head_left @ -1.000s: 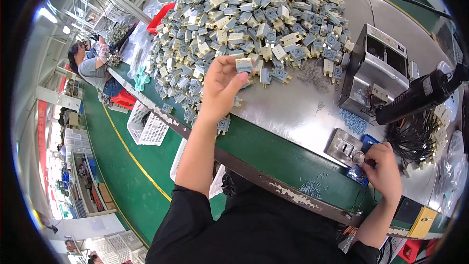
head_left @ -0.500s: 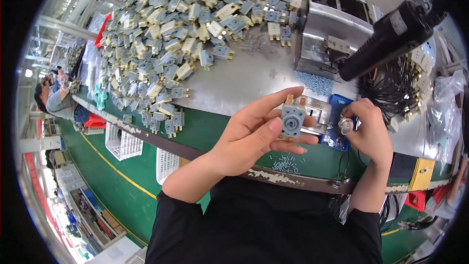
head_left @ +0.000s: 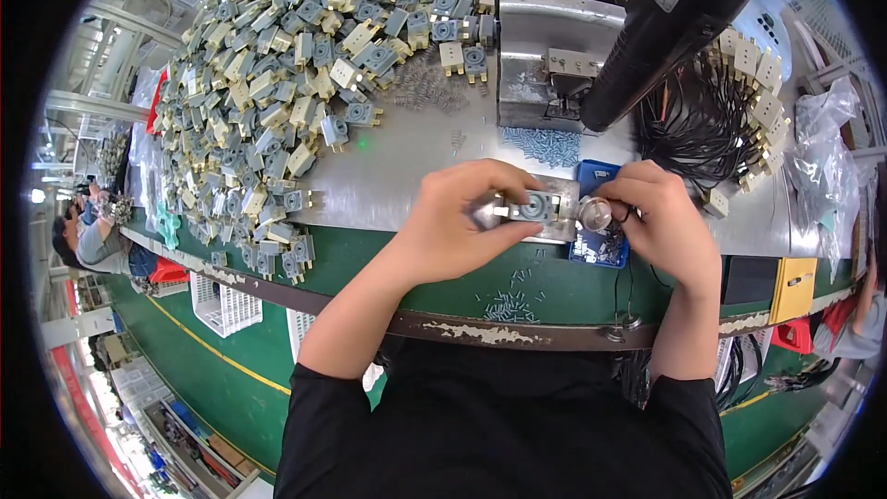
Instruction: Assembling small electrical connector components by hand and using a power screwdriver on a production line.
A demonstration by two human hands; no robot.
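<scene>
Smooth shiny metal worktop [head_left: 370,187], matt grey plastic connector [head_left: 533,207], glossy blue plastic tray [head_left: 596,171], crinkled clear plastic bag [head_left: 825,134]

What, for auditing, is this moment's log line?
left hand: holds grey module at metal fixture | right hand: at round metal piece over blue tray

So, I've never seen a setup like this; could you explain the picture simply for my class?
There is no robot here: these are a person's own bare hands. A wide fisheye camera on the person's head looks down at them, which is why straight edges bend. The left hand holds a small grey part at a metal block. The right hand is at a round shiny piece by a blue tray; whether it grips the piece is hard to tell. On the workbench lie a big heap of grey and cream parts, small bluish screw-like pieces and black cables.
</scene>
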